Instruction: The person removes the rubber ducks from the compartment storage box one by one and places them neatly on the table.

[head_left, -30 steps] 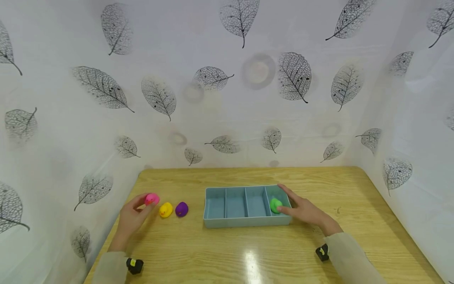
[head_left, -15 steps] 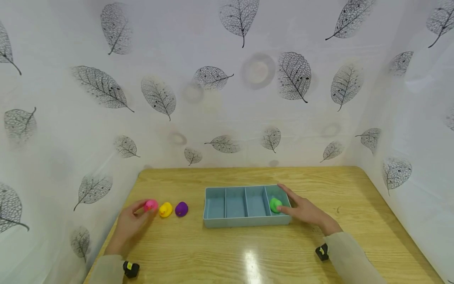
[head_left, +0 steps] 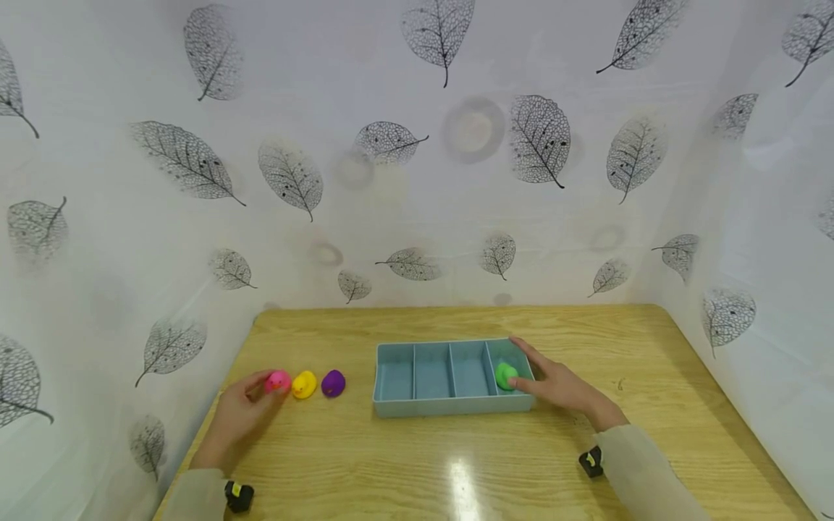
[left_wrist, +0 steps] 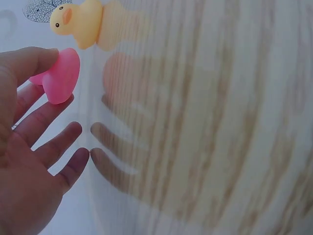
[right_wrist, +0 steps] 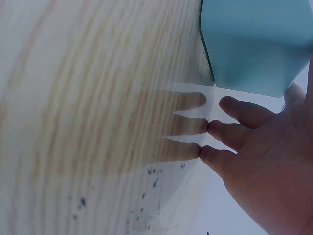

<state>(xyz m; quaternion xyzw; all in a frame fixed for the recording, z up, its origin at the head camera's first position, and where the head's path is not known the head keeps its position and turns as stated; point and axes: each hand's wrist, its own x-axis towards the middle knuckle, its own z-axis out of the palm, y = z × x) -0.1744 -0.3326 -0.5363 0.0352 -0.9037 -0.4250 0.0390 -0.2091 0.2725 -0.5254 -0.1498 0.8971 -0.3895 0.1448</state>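
Left of the blue tray (head_left: pixel 391 405) on the wooden desk (head_left: pixel 456 463), the left hand (head_left: pixel 237 416) pinches the pink duck (head_left: pixel 277 381) between thumb and forefinger. The left wrist view shows that grip clamped on the pink toy (left_wrist: pixel 58 78), with the other fingers (left_wrist: pixel 54 142) spread loosely below it. Just beside the pink duck, on the side toward the tray, stands the yellow duck (head_left: pixel 303 384), and the purple duck (head_left: pixel 333 383) comes next, nearest the tray yet apart from it. The three toys form a short row.

At the tray's right end, the right hand (head_left: pixel 563 387) rests against the tray, its thumb over the end wall and its forefinger pointing at the green duck (head_left: pixel 505 375), which sits in the rightmost of four compartments. Whether the fingertip touches the duck I cannot tell. This grip is apart, the fingers straight; the right wrist view shows three fingertips (right_wrist: pixel 234 110) pressed on the desk just beside the tray's corner (right_wrist: pixel 254 49). Both forearms wear pale sleeves.
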